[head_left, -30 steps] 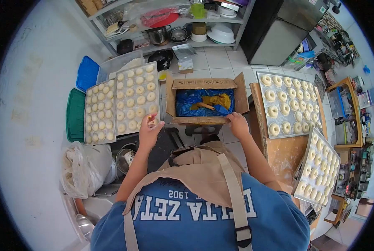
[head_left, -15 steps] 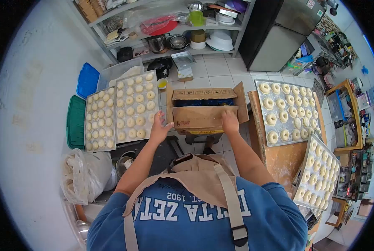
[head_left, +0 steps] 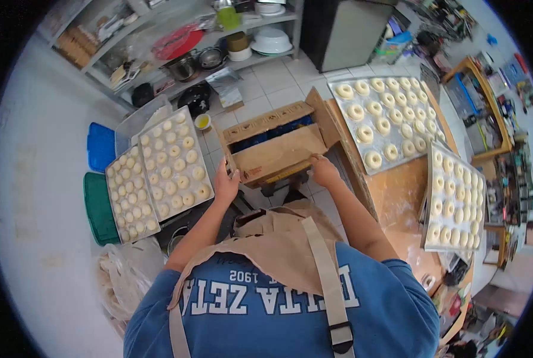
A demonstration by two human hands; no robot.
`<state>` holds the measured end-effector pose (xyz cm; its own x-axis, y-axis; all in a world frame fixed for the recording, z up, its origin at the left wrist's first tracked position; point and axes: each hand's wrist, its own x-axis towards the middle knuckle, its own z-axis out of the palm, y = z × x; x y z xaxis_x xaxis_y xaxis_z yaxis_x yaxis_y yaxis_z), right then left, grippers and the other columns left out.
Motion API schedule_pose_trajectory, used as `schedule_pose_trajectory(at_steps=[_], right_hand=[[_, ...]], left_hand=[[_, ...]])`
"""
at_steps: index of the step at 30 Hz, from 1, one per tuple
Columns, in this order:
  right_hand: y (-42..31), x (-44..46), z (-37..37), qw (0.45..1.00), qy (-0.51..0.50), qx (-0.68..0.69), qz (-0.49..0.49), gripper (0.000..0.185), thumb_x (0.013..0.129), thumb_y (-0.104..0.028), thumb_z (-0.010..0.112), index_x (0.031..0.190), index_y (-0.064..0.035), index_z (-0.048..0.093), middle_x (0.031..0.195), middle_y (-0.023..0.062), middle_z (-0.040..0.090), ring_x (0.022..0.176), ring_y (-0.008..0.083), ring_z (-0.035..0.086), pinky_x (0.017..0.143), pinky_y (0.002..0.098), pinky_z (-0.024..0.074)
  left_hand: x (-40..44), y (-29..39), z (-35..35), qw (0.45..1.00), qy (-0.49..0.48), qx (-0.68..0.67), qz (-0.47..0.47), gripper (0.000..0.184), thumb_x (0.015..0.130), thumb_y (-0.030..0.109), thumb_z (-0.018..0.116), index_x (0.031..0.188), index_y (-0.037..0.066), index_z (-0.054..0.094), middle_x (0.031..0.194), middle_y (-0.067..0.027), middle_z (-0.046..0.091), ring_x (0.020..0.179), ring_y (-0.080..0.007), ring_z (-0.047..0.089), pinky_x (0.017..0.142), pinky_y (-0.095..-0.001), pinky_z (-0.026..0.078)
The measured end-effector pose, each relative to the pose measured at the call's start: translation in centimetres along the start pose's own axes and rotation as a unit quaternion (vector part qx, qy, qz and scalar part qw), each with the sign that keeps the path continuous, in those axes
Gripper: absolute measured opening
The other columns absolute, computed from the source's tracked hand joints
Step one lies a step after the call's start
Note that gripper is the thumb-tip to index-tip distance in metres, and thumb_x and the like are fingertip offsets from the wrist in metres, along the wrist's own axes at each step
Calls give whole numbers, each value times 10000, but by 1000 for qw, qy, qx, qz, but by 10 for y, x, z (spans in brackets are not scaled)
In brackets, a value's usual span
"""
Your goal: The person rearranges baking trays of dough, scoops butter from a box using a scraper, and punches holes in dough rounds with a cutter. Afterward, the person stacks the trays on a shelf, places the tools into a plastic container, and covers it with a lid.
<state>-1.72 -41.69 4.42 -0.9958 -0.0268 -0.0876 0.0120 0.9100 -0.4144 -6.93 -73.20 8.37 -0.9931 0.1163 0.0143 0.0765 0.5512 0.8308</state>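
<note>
the brown cardboard box [head_left: 278, 148] sits between the two hands, just ahead of the person; the left hand [head_left: 226, 181] lies at its near left corner, thumb and fingers set around the cardboard, though how firmly they press i cannot tell; the right hand [head_left: 325, 171] has its fingers curled onto the near edge toward the box's right side, pinching the cardboard there; the wide plain front flap [head_left: 285, 156], just beyond the right hand, covers much of the opening, while shiny blue plastic sheeting [head_left: 287, 128] shows in the gap past it; the upright right flap [head_left: 325, 119] rises ahead of the right hand, near the flour-dusted wooden tabletop [head_left: 398, 203];

to the right of the right hand, a silvery metal tray with pale dough rings [head_left: 379, 142] rests on that tabletop; another silvery tray of pale dough pieces [head_left: 188, 169] lies left of the left hand;

to handle the box well, i would keep both hands level and pull evenly, so that it does not twist; the right hand does best gripping the stiff wall rather than the loose flap alone, and the upright flap wants keeping off the tabletop's edge.
</note>
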Motion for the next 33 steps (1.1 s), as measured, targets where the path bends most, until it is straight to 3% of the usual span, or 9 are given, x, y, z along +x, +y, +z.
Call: schedule_pose_trajectory(at_steps=[7, 9, 15, 19, 22, 26, 28, 31, 33], right_hand=[[14, -53, -26, 992, 41, 77, 89, 375, 731, -121, 653, 1085, -85, 535, 1176, 148, 498, 1074, 328, 488, 884, 397, 417], [9, -56, -17, 993, 29, 78, 80, 371, 729, -116, 651, 1079, -76, 534, 1163, 152, 502, 1062, 336, 492, 881, 393, 418], [-9, 28, -47, 991, 103, 78, -14, 417, 725, -145, 644, 1114, -59, 517, 1168, 172, 486, 1082, 347, 470, 900, 392, 415], [-43, 131, -85, 979, 167, -10, -117, 613, 700, -205, 687, 1237, -85, 417, 1301, 163, 382, 1203, 354, 360, 994, 414, 320], [-62, 164, -84, 981, 154, -63, -105, 683, 734, -247, 668, 1313, -111, 332, 1367, 141, 302, 1283, 308, 260, 1049, 415, 240], [-32, 199, -8, 974, -140, -154, -87, 715, 794, -398, 590, 1373, -152, 251, 1441, 71, 203, 1323, 261, 199, 1073, 433, 196], [-25, 185, 1, 975, -169, -127, -76, 709, 811, -437, 554, 1380, -149, 244, 1457, 38, 170, 1331, 243, 187, 1073, 442, 199], [-19, 177, 2, 970, -162, -140, -113, 679, 818, -446, 537, 1365, -132, 286, 1440, 113, 197, 1317, 294, 209, 1053, 464, 226], [-13, 178, 6, 960, -200, -170, -100, 693, 816, -451, 538, 1373, -139, 270, 1451, 108, 166, 1322, 291, 201, 1050, 474, 231]], left_hand=[[60, -30, 20, 988, 80, 75, 108, 538, 761, 76, 582, 1253, -9, 382, 1147, -210, 501, 1068, -332, 497, 889, -375, 408], [63, -17, 11, 995, 45, 73, 60, 543, 755, 83, 574, 1255, -6, 383, 1161, -219, 488, 1077, -344, 483, 910, -380, 393], [91, -41, 11, 988, 78, 102, 84, 559, 761, 94, 582, 1273, 11, 374, 1205, -211, 466, 1089, -345, 479, 909, -376, 405], [90, -32, 10, 990, 89, 108, 28, 548, 774, 100, 577, 1273, 9, 371, 1214, -215, 457, 1085, -341, 485, 879, -375, 430], [75, -30, 11, 997, 55, 57, 4, 544, 782, 103, 567, 1279, 10, 366, 1210, -216, 460, 1084, -332, 488, 879, -366, 432], [63, -19, 5, 995, 66, 68, -1, 586, 754, 61, 570, 1297, 34, 353, 1159, -218, 478, 1080, -352, 483, 900, -381, 409], [53, -18, 9, 997, 72, 36, -6, 582, 755, 58, 568, 1296, 34, 355, 1159, -219, 477, 1083, -351, 480, 902, -382, 406], [47, -12, 13, 997, 65, 26, -17, 591, 745, 55, 574, 1295, 34, 359, 1162, -212, 476, 1089, -350, 474, 900, -380, 406], [44, -1, 18, 997, 62, 40, 16, 603, 739, 76, 582, 1297, 36, 359, 1164, -211, 469, 1068, -359, 477, 888, -388, 411]])
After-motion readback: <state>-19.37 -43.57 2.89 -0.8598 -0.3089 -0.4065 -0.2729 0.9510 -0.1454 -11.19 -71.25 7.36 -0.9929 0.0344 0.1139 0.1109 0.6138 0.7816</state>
